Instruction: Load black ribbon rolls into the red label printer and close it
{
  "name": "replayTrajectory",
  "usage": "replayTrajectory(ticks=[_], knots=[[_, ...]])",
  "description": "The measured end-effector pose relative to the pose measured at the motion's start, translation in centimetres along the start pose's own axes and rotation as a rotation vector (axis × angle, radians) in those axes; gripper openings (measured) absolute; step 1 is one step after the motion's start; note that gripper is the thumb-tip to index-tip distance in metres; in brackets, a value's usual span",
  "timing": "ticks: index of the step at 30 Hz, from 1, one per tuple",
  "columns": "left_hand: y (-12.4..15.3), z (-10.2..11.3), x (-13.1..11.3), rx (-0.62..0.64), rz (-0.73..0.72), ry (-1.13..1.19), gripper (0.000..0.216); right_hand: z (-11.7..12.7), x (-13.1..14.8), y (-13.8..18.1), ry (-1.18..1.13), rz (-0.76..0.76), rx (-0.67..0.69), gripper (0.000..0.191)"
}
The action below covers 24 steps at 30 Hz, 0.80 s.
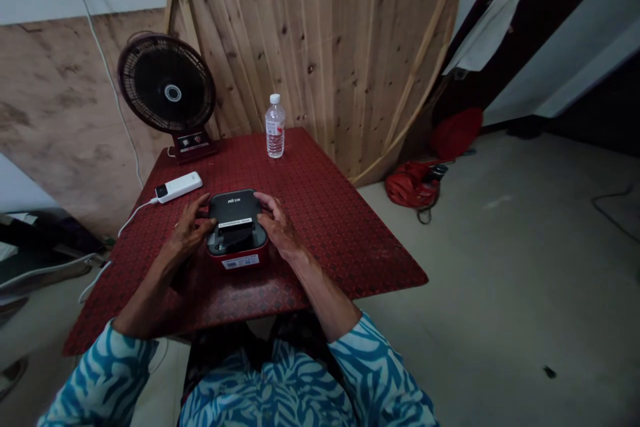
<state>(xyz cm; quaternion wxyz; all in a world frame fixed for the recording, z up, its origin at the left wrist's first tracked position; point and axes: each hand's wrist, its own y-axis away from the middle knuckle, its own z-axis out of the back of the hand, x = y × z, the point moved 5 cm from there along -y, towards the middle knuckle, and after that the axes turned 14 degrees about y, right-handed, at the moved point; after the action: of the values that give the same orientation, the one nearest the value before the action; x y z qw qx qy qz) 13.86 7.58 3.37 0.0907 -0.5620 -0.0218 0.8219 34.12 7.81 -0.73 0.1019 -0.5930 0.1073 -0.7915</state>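
The person's left hand (189,230) and right hand (281,228) rested against opposite sides of the dark-topped box (233,205), which sat near the front edge of the table (385,260); how firmly they gripped could not be told. Uneven pressure might have slid it askew, and a leftward sweep could have snagged the white cable (134,213), dragging the power bank (181,186).
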Motion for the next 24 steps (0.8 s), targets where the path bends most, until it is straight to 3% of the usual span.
replayTrajectory(ticks=[6, 10, 16, 24], knots=[[2.2, -0.2, -0.6, -0.081, 0.086, 0.211, 0.068, 0.2, -1.9, 1.4, -0.228, -0.168, 0.020, 0.043], [3.7, -0.5, -0.4, -0.023, 0.128, 0.317, 0.067, 0.3, -4.3, 3.6, -0.367, -0.305, 0.008, 0.044], [3.5, -0.8, -0.2, 0.026, 0.166, 0.458, 0.068, 0.2, -4.3, 4.6, -0.345, -0.272, 0.013, 0.039], [3.5, -1.7, 0.2, -0.057, 0.286, 0.637, 0.072, 0.1, -4.4, 4.6, -0.330, -0.267, 0.017, 0.037]])
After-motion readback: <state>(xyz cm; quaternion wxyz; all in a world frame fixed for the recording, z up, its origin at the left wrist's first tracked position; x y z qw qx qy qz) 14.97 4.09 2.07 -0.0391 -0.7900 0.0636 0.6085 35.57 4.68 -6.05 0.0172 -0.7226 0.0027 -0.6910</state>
